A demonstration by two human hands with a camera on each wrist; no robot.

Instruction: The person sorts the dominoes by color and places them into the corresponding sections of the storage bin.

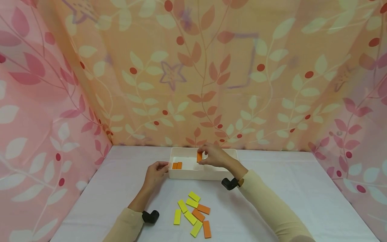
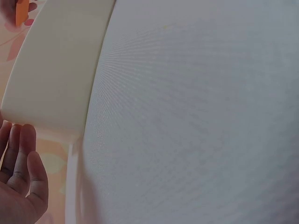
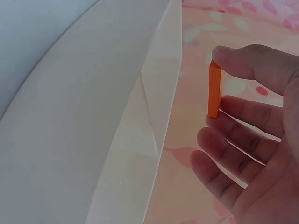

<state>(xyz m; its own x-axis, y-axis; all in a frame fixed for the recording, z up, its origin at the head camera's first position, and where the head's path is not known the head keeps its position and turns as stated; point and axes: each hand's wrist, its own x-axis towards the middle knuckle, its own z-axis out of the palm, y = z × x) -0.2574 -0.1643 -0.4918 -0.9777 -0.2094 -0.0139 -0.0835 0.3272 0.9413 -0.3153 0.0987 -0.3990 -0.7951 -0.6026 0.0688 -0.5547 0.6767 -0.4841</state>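
Note:
My right hand (image 1: 214, 156) pinches an orange rectangular block (image 3: 215, 91) between thumb and fingertips. It holds the block upright, over the white box (image 1: 193, 174) in the head view. Two orange blocks (image 1: 177, 165) lie side by side in the box's left front corner. At the box's left end, my left hand (image 1: 155, 174) touches the wall with its fingertips; the left wrist view shows those fingers (image 2: 27, 140) fairly straight against the box end.
Nearer to me on the white table (image 1: 272, 198) lies a loose group of several yellow blocks (image 1: 177, 217) and three orange blocks (image 1: 207, 229). Leaf-patterned curtains (image 1: 199, 67) enclose the table behind and at both sides.

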